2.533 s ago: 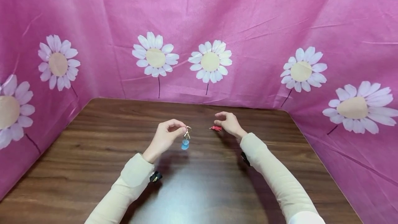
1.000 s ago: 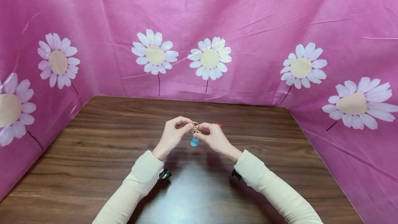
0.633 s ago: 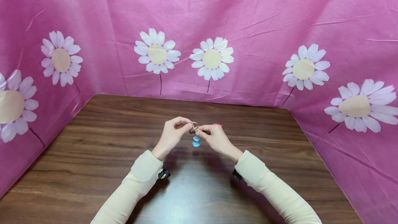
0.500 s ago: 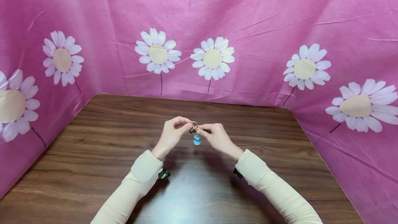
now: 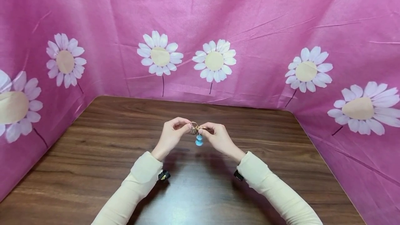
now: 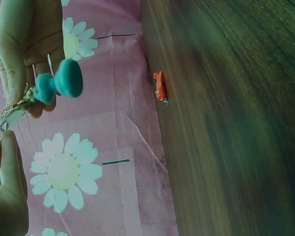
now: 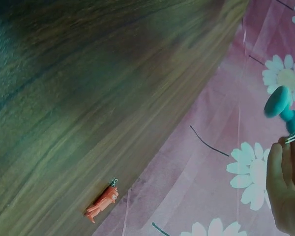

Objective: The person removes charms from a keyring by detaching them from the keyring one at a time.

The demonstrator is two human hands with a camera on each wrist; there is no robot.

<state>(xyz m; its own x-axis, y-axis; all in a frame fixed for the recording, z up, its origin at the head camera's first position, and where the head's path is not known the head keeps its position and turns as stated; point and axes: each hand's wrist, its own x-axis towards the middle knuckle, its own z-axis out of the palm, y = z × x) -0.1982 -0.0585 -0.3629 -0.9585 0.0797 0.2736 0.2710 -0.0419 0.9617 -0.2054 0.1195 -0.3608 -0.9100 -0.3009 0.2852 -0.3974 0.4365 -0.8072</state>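
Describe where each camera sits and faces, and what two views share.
Head: worn on the head, facing forward and down over the table; left hand, right hand and sleeves show.
Left wrist: on that wrist, facing cloth and table; both hands show.
Right wrist: on that wrist, facing cloth and table; both hands show, cut off.
Wrist views share the blue charm and red figure.

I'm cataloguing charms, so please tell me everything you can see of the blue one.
The blue charm is one even color, with two rounded lobes joined at a narrow waist, the lower looking larger. Its surface seems smooth, perhaps plastic or rubber. It hangs from gold-colored hardware, above the wooden table. The right hand pinches just above it; whether fingers touch the blue part is unclear.
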